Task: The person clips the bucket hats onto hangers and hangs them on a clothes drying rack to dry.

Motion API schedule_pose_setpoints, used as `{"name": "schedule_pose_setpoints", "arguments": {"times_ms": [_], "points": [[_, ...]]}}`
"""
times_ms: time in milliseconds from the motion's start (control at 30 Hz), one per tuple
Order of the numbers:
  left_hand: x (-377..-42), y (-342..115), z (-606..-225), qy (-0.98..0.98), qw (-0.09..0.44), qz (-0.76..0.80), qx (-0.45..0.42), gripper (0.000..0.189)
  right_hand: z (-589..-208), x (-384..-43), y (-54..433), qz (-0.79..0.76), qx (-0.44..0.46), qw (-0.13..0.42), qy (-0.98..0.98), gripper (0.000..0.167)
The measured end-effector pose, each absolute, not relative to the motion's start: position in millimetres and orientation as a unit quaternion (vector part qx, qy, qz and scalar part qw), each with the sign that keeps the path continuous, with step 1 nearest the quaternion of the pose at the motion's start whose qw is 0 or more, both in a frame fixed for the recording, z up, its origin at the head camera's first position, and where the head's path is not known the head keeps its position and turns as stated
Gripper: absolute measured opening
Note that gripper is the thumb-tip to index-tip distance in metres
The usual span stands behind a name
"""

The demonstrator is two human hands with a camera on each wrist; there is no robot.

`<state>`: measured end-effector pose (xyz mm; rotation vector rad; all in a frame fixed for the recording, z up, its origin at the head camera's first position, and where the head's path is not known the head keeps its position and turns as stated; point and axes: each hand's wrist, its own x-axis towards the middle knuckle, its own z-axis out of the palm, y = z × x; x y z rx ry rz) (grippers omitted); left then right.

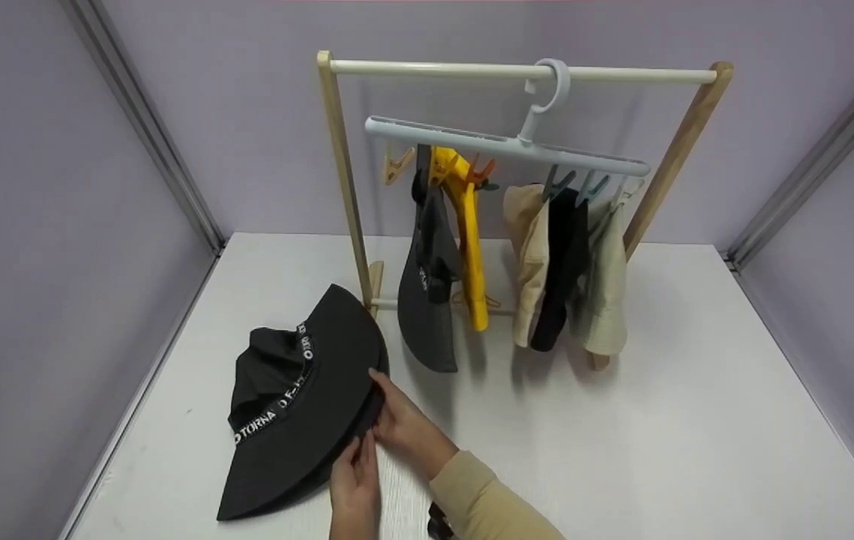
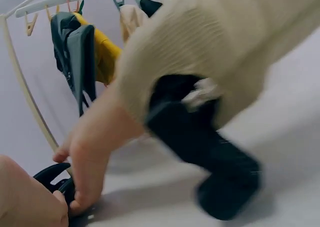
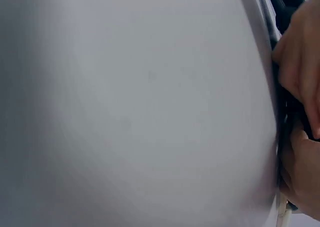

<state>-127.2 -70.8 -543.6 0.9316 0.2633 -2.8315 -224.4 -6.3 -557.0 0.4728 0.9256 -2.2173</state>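
Note:
A black bucket hat [image 1: 322, 405] with white lettering around its band lies on its side, folded, at the left of the white table. My left hand [image 1: 355, 476] pinches the lower part of its brim edge, fingers pointing up. Just above and to the right, my right hand [image 1: 412, 427], in a beige sleeve [image 1: 498, 499], grips the same edge between thumb and fingers. In the left wrist view the brim [image 2: 67, 187] shows between the two hands. The right wrist view catches both hands close together at its right border, against dark cloth.
Behind stands a wooden rack [image 1: 340, 172] with a white rail [image 1: 434, 70]. On it hangs a pale blue hanger [image 1: 464, 140] with a dark grey hat [image 1: 427, 300], a yellow hat [image 1: 474, 262] and several others clipped on. An unloaded tan peg [image 1: 397, 166] dangles at its left end.

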Motion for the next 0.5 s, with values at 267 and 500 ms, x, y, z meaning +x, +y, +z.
{"name": "schedule_pose_setpoints", "arguments": {"times_ms": [267, 500], "points": [[-112, -66, -551, 0.016, 0.085, -0.945, 0.316, 0.02, -549, -217, -5, -0.842, 0.159, 0.354, 0.374, 0.041], [-108, -69, -553, 0.011, 0.072, -0.934, 0.351, 0.022, -549, -208, -4, -0.823, 0.189, 0.32, 0.429, 0.025]]}}
